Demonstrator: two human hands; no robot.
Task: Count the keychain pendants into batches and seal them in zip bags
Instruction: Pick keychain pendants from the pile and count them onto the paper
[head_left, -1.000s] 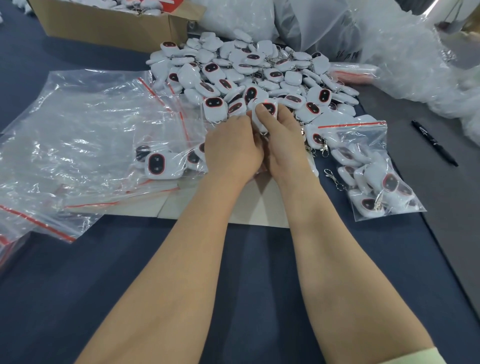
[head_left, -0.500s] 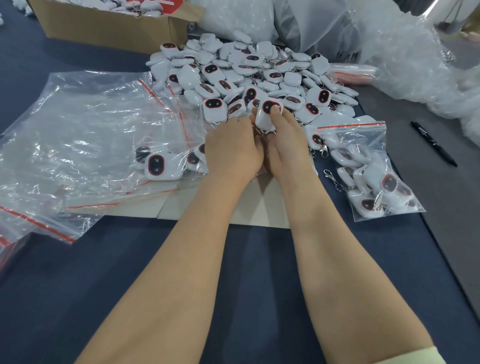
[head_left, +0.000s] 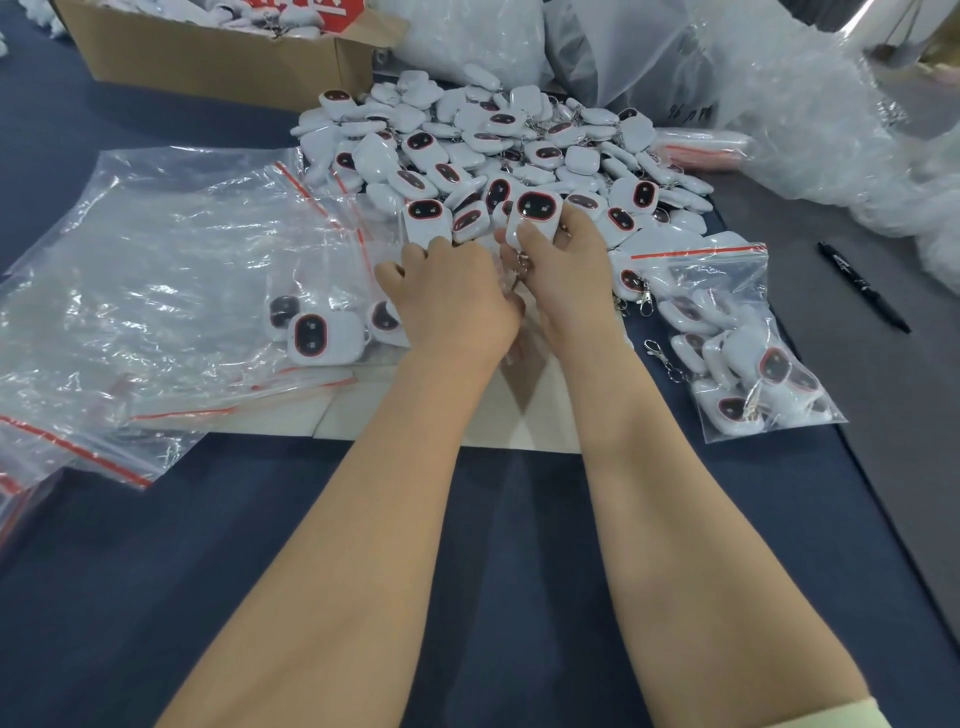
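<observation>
A big heap of white keychain pendants (head_left: 498, 140) with dark, red-rimmed oval faces lies at the back middle of the table. At its near edge my right hand (head_left: 566, 280) grips one pendant (head_left: 535, 215), face up, with fingers curled round it. Close beside it my left hand (head_left: 447, 301) reaches into the heap's edge, fingertips curled onto a pendant (head_left: 423, 221); what its palm holds is hidden. A sealed zip bag (head_left: 737, 338) with several pendants lies to the right. A few pendants (head_left: 322, 335) lie among clear bags left of my left hand.
Empty zip bags with red strips (head_left: 156, 280) spread over the left of the table. A cardboard box (head_left: 218, 52) of more pendants stands at the back left. Crumpled plastic wrap (head_left: 810, 104) fills the back right. A black pen (head_left: 862, 286) lies on the right. White card (head_left: 519, 421) lies under my wrists.
My right hand has lifted its pendant a little up and forward, turning the face toward me. My left hand has spread its fingers further into the heap's edge.
</observation>
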